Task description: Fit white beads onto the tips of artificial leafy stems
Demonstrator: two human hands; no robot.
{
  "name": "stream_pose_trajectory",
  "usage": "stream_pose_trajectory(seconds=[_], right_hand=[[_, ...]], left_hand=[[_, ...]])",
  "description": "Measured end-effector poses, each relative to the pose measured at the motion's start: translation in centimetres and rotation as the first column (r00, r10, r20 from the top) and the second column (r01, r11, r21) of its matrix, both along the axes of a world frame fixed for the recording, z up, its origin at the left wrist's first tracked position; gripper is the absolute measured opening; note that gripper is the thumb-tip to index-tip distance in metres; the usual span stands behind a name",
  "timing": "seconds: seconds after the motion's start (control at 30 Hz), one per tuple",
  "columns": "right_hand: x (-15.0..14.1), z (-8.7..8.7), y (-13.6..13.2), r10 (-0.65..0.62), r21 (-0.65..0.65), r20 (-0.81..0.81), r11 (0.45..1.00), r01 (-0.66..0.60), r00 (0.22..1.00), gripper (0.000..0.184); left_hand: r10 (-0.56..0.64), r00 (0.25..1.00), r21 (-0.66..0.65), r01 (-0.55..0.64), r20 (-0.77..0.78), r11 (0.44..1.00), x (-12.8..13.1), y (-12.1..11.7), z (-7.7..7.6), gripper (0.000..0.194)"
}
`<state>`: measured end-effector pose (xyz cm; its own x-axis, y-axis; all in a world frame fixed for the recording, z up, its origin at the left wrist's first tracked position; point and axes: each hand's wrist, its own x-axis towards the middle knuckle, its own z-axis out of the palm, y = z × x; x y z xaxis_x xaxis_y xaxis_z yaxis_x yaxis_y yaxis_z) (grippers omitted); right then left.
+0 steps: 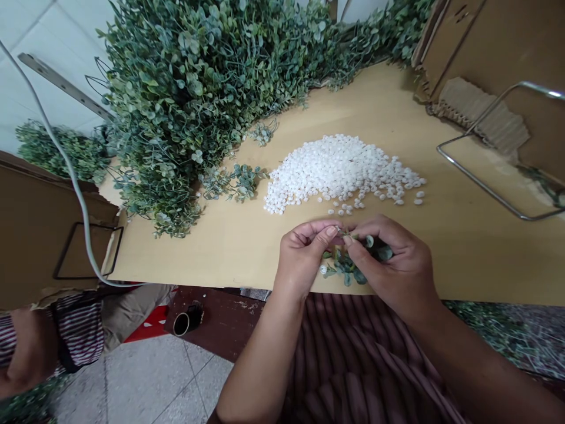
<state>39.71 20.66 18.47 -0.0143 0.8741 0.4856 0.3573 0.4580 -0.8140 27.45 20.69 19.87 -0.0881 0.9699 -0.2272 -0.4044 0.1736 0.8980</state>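
Observation:
Near the front edge of the table, both hands meet over an artificial leaf sprig with round green leaves. My right hand is closed around the sprig's stem, and some leaves show beneath its fingers. My left hand pinches at the stem tip with thumb and forefinger; whatever tiny piece sits there is mostly hidden by the fingertips. A small white bead-like piece shows at the left side of the sprig. Just beyond the hands lies a heap of small white bead-like pieces, with several strays at its near edge.
A large pile of artificial greenery covers the back left of the table. Loose sprigs lie beside it. Cardboard boxes flank both sides, with a bent metal wire frame at right. A grey cable hangs left. Another person's arm shows lower left.

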Motion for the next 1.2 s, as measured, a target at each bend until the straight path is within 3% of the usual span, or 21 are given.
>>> stream_pose_trajectory(seconds=[1.2], right_hand=[[-0.20,0.23,-0.02,-0.020,-0.065,-0.051,0.998,0.017,0.999,0.010]], left_hand=[[0.014,0.998,-0.004,-0.014,-0.057,1.000,0.09,-0.18,-0.03,0.017]])
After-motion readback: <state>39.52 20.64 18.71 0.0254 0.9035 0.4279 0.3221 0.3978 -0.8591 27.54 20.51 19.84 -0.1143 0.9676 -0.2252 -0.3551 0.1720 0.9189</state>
